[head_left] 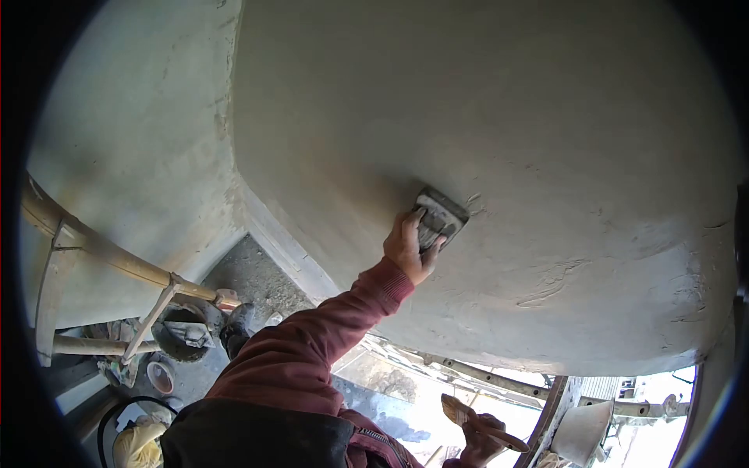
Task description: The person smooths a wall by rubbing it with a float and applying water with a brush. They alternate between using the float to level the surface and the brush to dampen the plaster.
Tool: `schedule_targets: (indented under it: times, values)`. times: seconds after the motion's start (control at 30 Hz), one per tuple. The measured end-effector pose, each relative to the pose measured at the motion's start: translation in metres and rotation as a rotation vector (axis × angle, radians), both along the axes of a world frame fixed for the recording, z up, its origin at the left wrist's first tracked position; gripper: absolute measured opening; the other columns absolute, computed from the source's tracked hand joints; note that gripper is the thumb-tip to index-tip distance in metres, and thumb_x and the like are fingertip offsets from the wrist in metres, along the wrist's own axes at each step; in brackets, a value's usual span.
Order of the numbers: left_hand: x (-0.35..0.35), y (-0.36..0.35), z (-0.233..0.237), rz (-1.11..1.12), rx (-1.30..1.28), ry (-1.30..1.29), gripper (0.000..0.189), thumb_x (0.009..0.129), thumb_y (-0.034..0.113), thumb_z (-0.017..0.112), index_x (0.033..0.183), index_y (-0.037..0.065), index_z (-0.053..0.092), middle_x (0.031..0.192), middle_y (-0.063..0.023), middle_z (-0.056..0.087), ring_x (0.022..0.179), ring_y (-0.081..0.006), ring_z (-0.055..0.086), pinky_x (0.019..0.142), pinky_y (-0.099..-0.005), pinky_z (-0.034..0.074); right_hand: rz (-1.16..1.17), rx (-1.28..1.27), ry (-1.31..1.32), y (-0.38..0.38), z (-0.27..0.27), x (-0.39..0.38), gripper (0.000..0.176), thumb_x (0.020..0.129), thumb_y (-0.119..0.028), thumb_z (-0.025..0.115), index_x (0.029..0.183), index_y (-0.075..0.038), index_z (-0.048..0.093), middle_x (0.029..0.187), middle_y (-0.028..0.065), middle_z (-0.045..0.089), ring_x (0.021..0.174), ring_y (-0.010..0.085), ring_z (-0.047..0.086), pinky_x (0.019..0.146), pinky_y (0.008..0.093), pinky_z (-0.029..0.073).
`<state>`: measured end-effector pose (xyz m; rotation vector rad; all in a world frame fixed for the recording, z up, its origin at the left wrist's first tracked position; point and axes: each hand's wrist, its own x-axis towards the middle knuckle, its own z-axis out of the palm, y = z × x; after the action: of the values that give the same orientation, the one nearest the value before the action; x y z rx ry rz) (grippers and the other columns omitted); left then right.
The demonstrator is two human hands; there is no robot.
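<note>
My left hand (407,248), in a dark red sleeve, is closed around the grip of a small plastering float (448,209). The float is caked with grey and lies against the smooth, plastered wall (374,156). Beside it on the surface are small raised ridges; longer rough marks (554,282) show further right. Low in the view, apart from the wall, my right hand (481,441) grips a flat paintbrush (456,409). Its wooden handle sticks out to the right of the fingers.
A second plastered wall (148,156) meets this one in a corner on the left. A wooden ladder (117,261) stands there. Below are a dark tub (184,334), a small bucket (161,377) and a yellow bag (139,446). Scaffold rails (484,374) cross the bright opening.
</note>
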<state>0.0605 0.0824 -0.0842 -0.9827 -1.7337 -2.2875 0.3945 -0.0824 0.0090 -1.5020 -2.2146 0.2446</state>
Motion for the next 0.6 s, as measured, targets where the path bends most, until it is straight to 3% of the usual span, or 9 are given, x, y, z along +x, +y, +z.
schedule_targets:
  times: [0.1,0.13,0.17,0.2,0.3,0.37,0.43,0.53,0.6]
  values:
    - [-0.016,0.016,-0.042,-0.023,0.02,-0.301,0.048,0.078,0.014,0.067,0.114,0.001,0.038,0.1,-0.0143,0.052,0.088,-0.0279,0.055,0.08,-0.034,0.045,-0.006,0.007,0.202,0.004,0.005,0.008,0.037,0.081,-0.045,0.046,0.083,-0.015,0.068,0.079,0.009,0.066,0.076,0.0291,0.063,0.063,0.0832,0.021]
    - [-0.036,0.023,-0.026,-0.092,0.204,-0.541,0.047,0.079,0.015,0.066,0.114,0.0,0.038,0.103,-0.0142,0.051,0.089,-0.0259,0.054,0.081,-0.0343,0.045,-0.075,-0.046,-0.211,0.007,0.009,0.023,0.039,0.082,-0.046,0.045,0.085,-0.014,0.068,0.082,0.0099,0.066,0.079,0.0293,0.063,0.066,0.0827,0.021]
    - [-0.042,0.023,-0.008,-0.092,0.193,-0.545,0.047,0.079,0.015,0.066,0.114,0.0,0.038,0.103,-0.0142,0.051,0.089,-0.0259,0.054,0.081,-0.0343,0.045,-0.139,-0.109,-0.629,0.006,0.01,0.032,0.041,0.083,-0.046,0.044,0.086,-0.013,0.068,0.084,0.0108,0.066,0.082,0.0296,0.063,0.069,0.0822,0.021]
    - [-0.041,0.024,0.012,-0.068,0.198,-0.437,0.046,0.081,0.012,0.063,0.116,0.0,0.036,0.104,-0.0125,0.049,0.09,-0.0222,0.052,0.083,-0.0329,0.043,-0.136,-0.122,-0.632,0.003,0.009,0.032,0.041,0.083,-0.046,0.044,0.086,-0.013,0.068,0.084,0.0108,0.066,0.082,0.0296,0.063,0.069,0.0822,0.021]
    - [-0.008,0.014,0.0,0.012,0.067,-0.176,0.047,0.082,0.011,0.062,0.119,0.002,0.034,0.107,-0.0127,0.048,0.093,-0.0207,0.051,0.084,-0.0328,0.043,-0.186,-0.211,-0.058,0.001,0.013,0.022,0.037,0.084,-0.043,0.044,0.083,-0.014,0.067,0.083,0.0086,0.066,0.079,0.0284,0.063,0.066,0.078,0.028]
    - [0.01,0.004,-0.036,-0.033,-0.099,-0.11,0.052,0.077,0.014,0.067,0.117,0.001,0.036,0.106,-0.0192,0.048,0.097,-0.0346,0.053,0.082,-0.038,0.045,-0.21,-0.244,0.339,0.002,0.017,0.003,0.034,0.084,-0.041,0.045,0.081,-0.015,0.066,0.082,0.0072,0.066,0.076,0.0276,0.062,0.064,0.0753,0.033]
    - [-0.006,0.009,-0.056,-0.069,-0.126,-0.304,0.052,0.076,0.014,0.067,0.116,0.002,0.036,0.105,-0.0188,0.048,0.095,-0.0346,0.055,0.082,-0.0378,0.045,-0.23,-0.272,0.74,0.0,0.015,-0.027,0.031,0.084,-0.038,0.045,0.079,-0.015,0.066,0.081,0.0058,0.066,0.074,0.0268,0.062,0.062,0.0725,0.038]
    - [-0.031,0.02,-0.013,-0.059,0.084,-0.476,0.051,0.076,0.014,0.067,0.114,0.002,0.036,0.106,-0.0196,0.048,0.094,-0.0355,0.055,0.081,-0.0376,0.045,-0.201,-0.22,0.565,0.001,0.016,-0.027,0.029,0.084,-0.036,0.046,0.078,-0.014,0.065,0.078,0.0061,0.065,0.074,0.0268,0.062,0.062,0.0625,0.041]
    - [-0.017,0.015,0.02,-0.006,0.064,-0.141,0.052,0.075,0.016,0.068,0.114,0.001,0.037,0.106,-0.0204,0.048,0.091,-0.037,0.055,0.079,-0.0388,0.046,-0.161,-0.168,0.384,0.001,0.017,-0.026,0.028,0.085,-0.034,0.047,0.076,-0.014,0.064,0.075,0.0063,0.064,0.073,0.0267,0.062,0.063,0.0526,0.045]
